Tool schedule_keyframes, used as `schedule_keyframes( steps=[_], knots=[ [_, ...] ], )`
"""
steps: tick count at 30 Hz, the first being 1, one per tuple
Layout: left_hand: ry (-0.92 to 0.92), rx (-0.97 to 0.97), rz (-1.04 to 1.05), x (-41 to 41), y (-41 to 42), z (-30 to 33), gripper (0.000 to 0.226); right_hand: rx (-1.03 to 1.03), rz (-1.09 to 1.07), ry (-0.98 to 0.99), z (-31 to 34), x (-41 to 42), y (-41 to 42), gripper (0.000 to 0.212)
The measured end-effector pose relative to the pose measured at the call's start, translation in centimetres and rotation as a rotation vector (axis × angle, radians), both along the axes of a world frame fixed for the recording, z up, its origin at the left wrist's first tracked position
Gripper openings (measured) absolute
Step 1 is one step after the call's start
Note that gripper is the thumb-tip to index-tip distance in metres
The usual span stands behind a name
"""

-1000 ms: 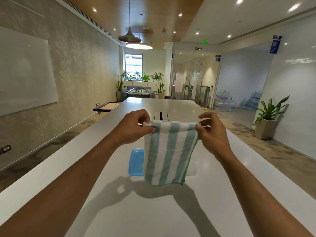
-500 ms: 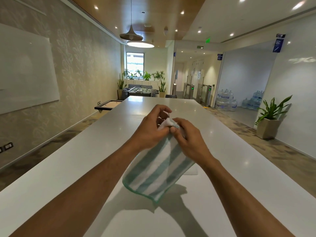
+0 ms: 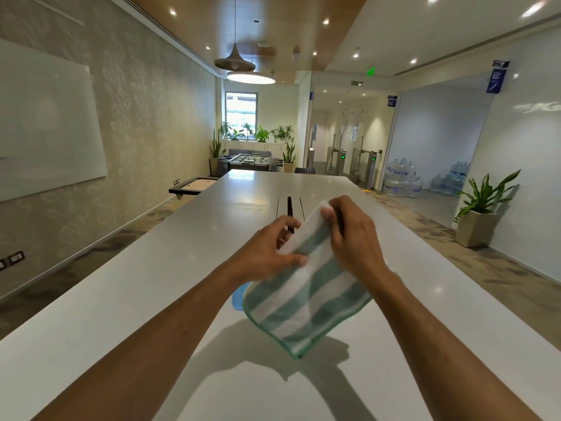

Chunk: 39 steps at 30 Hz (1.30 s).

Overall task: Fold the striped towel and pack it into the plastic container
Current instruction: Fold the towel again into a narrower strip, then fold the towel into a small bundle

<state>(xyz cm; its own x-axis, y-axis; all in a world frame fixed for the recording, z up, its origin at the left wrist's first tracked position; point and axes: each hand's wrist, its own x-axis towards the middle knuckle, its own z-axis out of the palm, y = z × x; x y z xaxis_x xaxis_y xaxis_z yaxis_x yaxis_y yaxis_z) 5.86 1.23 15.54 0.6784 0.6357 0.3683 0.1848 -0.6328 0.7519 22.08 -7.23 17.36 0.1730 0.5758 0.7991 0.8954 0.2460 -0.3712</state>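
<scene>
**Striped towel held in both hands above the worktop**

Over the middle of the long white worktop (image 3: 170,268), you hold the striped towel (image 3: 306,302) up in the air with both hands. Your right hand (image 3: 355,238) is closed on the towel's upper end: its fingers (image 3: 327,212) pinch the white top corner, and the cloth runs down under the palm. Your left hand (image 3: 267,253) grips the towel's left edge lower down, with the thumb pressed onto the front of the cloth and the other fingers curled behind it. The two hands are close together, with only the band of towel between them.

The towel hangs slanted, its green and white stripes running from upper right to lower left. It looks doubled over, with a green-hemmed corner pointing down toward the near edge of the worktop. It does not touch the surface; its shadow lies on the worktop below.

Just behind the towel's left edge, a small piece of a blue lid (image 3: 238,297) shows on the worktop. The plastic container itself is hidden behind the towel and your hands, so you cannot tell what is in it.
</scene>
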Motion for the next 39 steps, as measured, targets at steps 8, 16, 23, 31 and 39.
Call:
schedule_keyframes(
  steps=[8, 16, 23, 31, 39],
  knots=[
    [-0.104, -0.279, -0.031, -3.9, 2.0, -4.9, 0.037, 0.020, -0.026, 0.258, 0.3, 4.5, -2.3, 0.029],
    [-0.481, -0.538, -0.089, -3.8, 1.6, -3.0, 0.042, 0.030, -0.014, 0.622, -2.3, 5.5, -1.9, 0.027],
    [-0.726, -0.618, -0.324, -5.8, -0.8, -0.6, 0.022, -0.002, 0.437, 0.982, -0.5, 4.6, -5.3, 0.025],
    [-0.442, -0.460, 0.360, -3.1, 1.7, -2.6, 0.026, -0.165, -0.186, 0.539, -4.5, 4.2, -1.5, 0.024],
    [-0.319, 0.064, 0.581, 0.1, -2.8, -0.4, 0.020, -0.039, -0.216, 0.483, -3.3, -0.7, 0.2, 0.019]
  ],
)
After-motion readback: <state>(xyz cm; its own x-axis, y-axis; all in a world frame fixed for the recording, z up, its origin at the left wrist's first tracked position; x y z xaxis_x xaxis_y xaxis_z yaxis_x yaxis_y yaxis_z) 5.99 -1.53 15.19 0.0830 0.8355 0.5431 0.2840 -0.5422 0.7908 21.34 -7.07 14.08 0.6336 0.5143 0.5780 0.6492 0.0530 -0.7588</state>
